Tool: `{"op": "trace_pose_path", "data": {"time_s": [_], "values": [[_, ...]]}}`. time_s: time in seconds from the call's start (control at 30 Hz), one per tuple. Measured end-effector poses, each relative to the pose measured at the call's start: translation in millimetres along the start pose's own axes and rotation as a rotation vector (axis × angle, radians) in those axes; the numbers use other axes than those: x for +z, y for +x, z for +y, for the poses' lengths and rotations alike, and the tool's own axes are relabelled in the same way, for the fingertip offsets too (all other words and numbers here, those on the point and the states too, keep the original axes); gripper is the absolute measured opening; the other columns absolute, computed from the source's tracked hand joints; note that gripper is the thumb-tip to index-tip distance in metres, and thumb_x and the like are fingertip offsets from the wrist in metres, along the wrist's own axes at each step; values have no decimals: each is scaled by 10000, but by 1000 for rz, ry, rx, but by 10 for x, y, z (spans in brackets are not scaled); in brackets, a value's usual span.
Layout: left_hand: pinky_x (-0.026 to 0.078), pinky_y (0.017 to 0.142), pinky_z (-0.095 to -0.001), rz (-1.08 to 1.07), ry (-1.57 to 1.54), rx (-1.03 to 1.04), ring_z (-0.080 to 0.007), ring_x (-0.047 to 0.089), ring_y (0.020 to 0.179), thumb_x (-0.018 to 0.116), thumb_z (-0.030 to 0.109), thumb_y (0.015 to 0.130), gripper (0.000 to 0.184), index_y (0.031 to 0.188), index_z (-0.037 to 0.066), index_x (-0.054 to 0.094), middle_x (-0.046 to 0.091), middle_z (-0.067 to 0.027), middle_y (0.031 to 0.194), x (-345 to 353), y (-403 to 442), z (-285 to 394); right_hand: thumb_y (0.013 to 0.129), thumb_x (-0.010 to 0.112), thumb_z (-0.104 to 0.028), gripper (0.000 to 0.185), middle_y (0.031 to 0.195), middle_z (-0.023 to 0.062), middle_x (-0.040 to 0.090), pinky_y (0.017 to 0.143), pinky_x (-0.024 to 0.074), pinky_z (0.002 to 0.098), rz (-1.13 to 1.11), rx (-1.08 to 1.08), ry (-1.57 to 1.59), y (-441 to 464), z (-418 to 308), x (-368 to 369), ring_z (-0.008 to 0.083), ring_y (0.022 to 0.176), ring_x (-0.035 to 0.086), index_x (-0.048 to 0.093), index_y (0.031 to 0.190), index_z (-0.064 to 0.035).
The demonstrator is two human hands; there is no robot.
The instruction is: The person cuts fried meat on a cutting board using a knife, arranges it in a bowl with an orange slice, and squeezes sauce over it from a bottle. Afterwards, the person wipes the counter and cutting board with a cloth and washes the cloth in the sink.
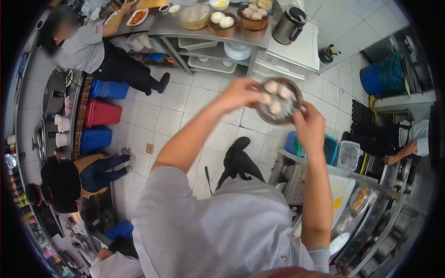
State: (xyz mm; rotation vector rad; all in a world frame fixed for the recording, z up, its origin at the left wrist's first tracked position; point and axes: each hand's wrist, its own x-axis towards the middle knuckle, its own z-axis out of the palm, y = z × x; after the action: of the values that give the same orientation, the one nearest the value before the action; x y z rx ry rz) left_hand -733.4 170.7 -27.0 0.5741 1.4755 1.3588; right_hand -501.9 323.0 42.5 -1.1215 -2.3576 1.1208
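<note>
Between my two hands I hold a round bamboo steamer basket [296, 86] above the tiled floor. Several pale dumplings [275, 108] sit in it on a whitish liner, slightly blurred. My left hand [242, 94] grips the basket's left rim, fingers closed at the edge. On the lower right side of the rim, my right hand [309, 121] is closed as well, its thumb toward me. Ahead on the steel counter stand a steamer with two white buns [222, 20] and a stacked steamer with pale dumplings [252, 20].
A steel jug [289, 27] stands on a white cabinet [303, 46] right of the counter [208, 34]. Red [102, 112] and blue bins line the left side. One person [85, 48] reaches over plates at upper left; others stand left and right. A cutting board [340, 192] lies right.
</note>
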Motion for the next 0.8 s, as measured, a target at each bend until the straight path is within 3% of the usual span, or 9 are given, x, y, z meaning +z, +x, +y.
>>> {"op": "trace_pose_path", "data": {"time_s": [0.07,0.13,0.27,0.37,0.47,0.57,0.63,0.7,0.8], "values": [[687,847,-391,139,-69,15,-244,791,1009,881,251,891,626,1380,-83,679,772,-169,1185,-710,-17,133,976,761,-226,471,915,210,815,750,602,384,-98,-97,171,525,-197,566,246,779,775,735,1358,48],[693,849,-390,265,-131,17,-259,799,1002,863,250,903,608,1372,-92,679,775,-185,1191,-1261,-53,264,995,780,-287,552,1126,249,795,824,617,392,-187,-202,221,944,-516,1066,261,851,765,691,1431,40],[690,907,-438,446,-281,49,-280,796,1007,767,156,963,504,1383,-94,646,760,-189,1217,-2295,0,259,1006,784,-330,642,1223,241,760,857,606,395,-248,-335,222,1286,-1087,1620,260,887,740,622,1521,17],[688,884,-429,550,-328,103,-276,792,972,774,172,975,398,1267,-78,667,759,-174,1143,-3070,177,179,1020,771,-335,638,1266,205,738,903,591,397,-458,-288,194,1230,-1030,1767,258,934,714,600,1537,-3],[688,859,-424,771,-326,126,-281,791,949,812,200,959,406,1210,-85,668,765,-169,1075,-3709,383,108,1032,754,-307,565,1269,211,736,954,585,433,-637,-245,50,860,-515,1627,328,1035,724,630,1496,-9],[686,834,-412,907,-388,109,-281,787,919,861,229,924,465,1190,-100,668,765,-167,1013,-4346,669,-95,1023,744,-273,507,1246,250,725,983,568,532,-668,-243,-178,239,450,1298,475,1135,695,659,1452,-16],[681,815,-427,981,-490,146,-305,770,885,936,238,843,574,1211,-110,664,758,-186,1031,-4639,887,-215,1002,741,-239,485,1212,261,725,967,572,528,-702,-2,-297,-270,895,891,469,1105,709,674,1425,-12],[676,831,-472,1108,-524,123,-349,760,980,959,202,806,628,1269,-89,651,751,-199,1123,-4863,1130,-247,982,742,-215,462,1135,255,749,945,584,525,-651,101,-385,-836,1353,459,462,1054,732,698,1387,2],[632,951,-549,1127,-600,135,-404,713,1146,957,169,799,689,1392,36,631,698,-220,1300,-5232,1507,-342,954,747,-186,428,1053,243,797,912,617,495,-500,410,-409,-1762,1924,-102,426,1005,783,732,1329,22]]}}
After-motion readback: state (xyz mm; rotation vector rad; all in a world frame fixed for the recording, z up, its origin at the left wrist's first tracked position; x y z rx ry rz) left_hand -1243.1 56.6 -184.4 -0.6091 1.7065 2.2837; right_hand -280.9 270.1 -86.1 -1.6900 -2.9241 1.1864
